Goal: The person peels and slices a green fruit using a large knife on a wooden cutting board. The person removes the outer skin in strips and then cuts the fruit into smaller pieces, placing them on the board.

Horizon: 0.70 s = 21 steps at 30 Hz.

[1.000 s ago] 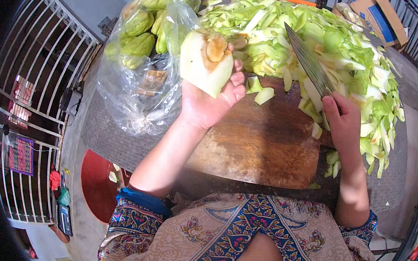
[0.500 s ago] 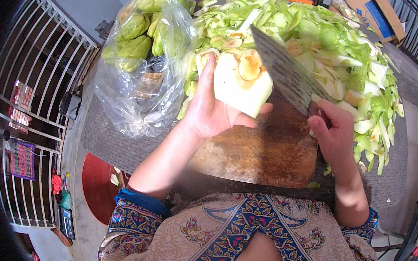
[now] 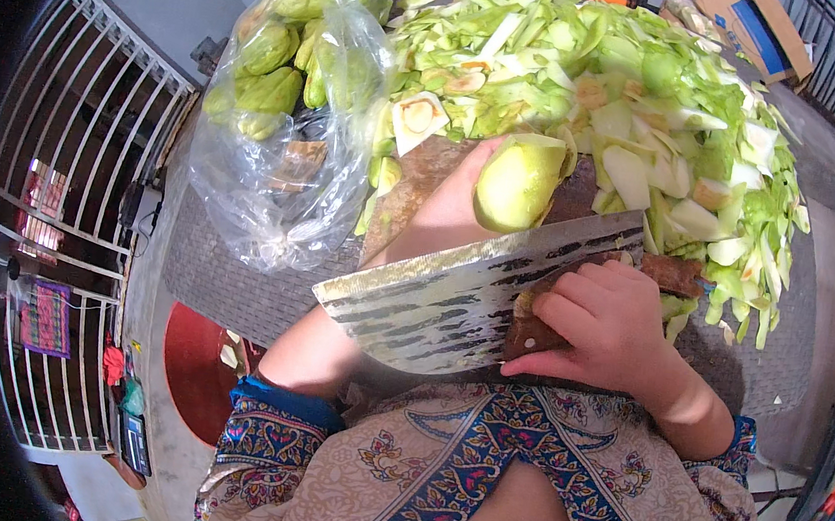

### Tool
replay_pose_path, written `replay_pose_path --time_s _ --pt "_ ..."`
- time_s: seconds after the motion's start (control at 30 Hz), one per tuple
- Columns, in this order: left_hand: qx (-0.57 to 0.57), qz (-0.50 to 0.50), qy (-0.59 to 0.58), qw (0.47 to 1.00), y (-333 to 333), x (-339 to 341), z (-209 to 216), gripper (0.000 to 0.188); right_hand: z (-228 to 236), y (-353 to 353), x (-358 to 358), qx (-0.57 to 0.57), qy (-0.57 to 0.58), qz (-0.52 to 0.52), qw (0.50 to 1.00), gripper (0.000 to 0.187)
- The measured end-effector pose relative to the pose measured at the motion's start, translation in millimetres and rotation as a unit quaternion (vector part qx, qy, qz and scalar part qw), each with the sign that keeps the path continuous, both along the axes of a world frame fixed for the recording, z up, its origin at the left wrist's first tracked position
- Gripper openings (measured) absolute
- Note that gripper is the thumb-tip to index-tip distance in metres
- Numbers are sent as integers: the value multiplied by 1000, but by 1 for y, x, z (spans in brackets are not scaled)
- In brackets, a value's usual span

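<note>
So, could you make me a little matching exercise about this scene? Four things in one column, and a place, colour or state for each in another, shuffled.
Things
1. Broad knife blade
2. Plastic bag
3. Pale green slices
4. Cardboard box

Places, colours, states
A. Clear, with whole green vegetables inside
B. Brown and blue, at the picture's upper right
C. Silvery, with dark streaks
D. Heaped loosely on the table

Right pairs: 1-C, 2-A, 3-D, 4-B
</note>
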<state>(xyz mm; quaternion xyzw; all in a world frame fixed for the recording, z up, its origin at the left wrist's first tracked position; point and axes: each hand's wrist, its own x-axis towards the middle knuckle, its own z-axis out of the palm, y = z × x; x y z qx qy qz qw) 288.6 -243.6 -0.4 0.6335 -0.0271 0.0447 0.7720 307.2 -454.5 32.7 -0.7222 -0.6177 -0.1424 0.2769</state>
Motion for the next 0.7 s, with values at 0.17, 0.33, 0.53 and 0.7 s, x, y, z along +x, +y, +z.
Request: replay_pose_path --time_s 0.17,0.33,0.53,0.7 --pt "87 -8 -22 996 -3 -3 13 79 -1 -1 -1 -10 -1 10 1000 44" --pt "99 18 -7 995 -10 -12 22 85 -2 -1 2 -7 8 49 999 42" --pt "188 37 -47 980 -8 -10 16 89 -1 -3 5 -35 17 59 997 40" --pt "208 9 -92 974 -5 -11 20 86 3 -5 4 -49 35 69 996 39"
